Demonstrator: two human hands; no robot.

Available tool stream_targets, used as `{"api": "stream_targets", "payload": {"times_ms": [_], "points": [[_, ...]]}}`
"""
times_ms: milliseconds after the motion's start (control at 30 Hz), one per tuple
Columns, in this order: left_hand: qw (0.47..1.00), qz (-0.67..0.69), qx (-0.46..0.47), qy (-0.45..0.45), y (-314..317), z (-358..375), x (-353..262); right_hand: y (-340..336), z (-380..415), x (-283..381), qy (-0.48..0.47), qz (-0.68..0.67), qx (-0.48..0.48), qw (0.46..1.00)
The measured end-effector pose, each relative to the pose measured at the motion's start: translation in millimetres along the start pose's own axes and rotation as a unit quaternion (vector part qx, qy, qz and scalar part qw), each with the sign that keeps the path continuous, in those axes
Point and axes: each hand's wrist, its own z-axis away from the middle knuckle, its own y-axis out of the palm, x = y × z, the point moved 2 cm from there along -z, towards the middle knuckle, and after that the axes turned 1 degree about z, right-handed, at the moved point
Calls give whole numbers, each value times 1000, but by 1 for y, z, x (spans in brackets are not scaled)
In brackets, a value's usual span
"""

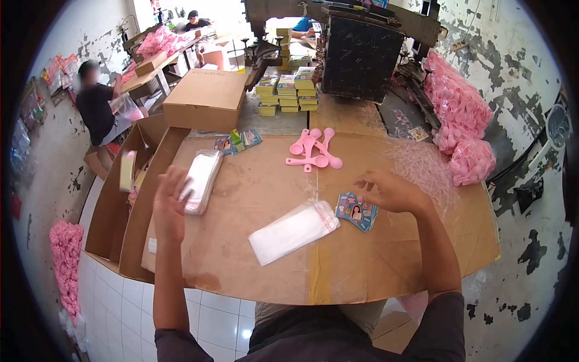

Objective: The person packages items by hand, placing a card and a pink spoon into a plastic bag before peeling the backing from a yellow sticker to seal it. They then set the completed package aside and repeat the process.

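My left hand [170,199] is raised near the table's left side, fingers apart and holding nothing. Beside it lies a stack of clear plastic bags [205,175]. A small pack with pale yellow edges [127,171] shows over the open carton, apart from my fingers. My right hand [386,190] hovers just above a fanned pile of blue printed cards [357,212], its fingers loosely bent and nothing visible in them. Between the hands lies another stack of clear bags [294,232], set at a slant. Pink plastic measuring spoons [313,151] sit in a loose heap farther back.
An open carton [136,211] adjoins the left edge; a closed cardboard box [205,96] stands behind. Stacked cards [288,92] rise at the back beside a black metal box [356,57]. Bagged pink spoons [461,108] pile up right. A person [99,102] sits far left.
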Motion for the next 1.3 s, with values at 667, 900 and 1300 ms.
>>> {"api": "stream_targets", "payload": {"times_ms": [667,900,1300], "points": [[874,-382,299,26,149,34,94,-16,-6,9,73,-19,46,996],[892,-327,302,-72,143,29,97,14,-49,45,-35,-54,121,991],[934,-69,301,-179,142,22,86,7,-48,34,-24,-168,7,986]]}}
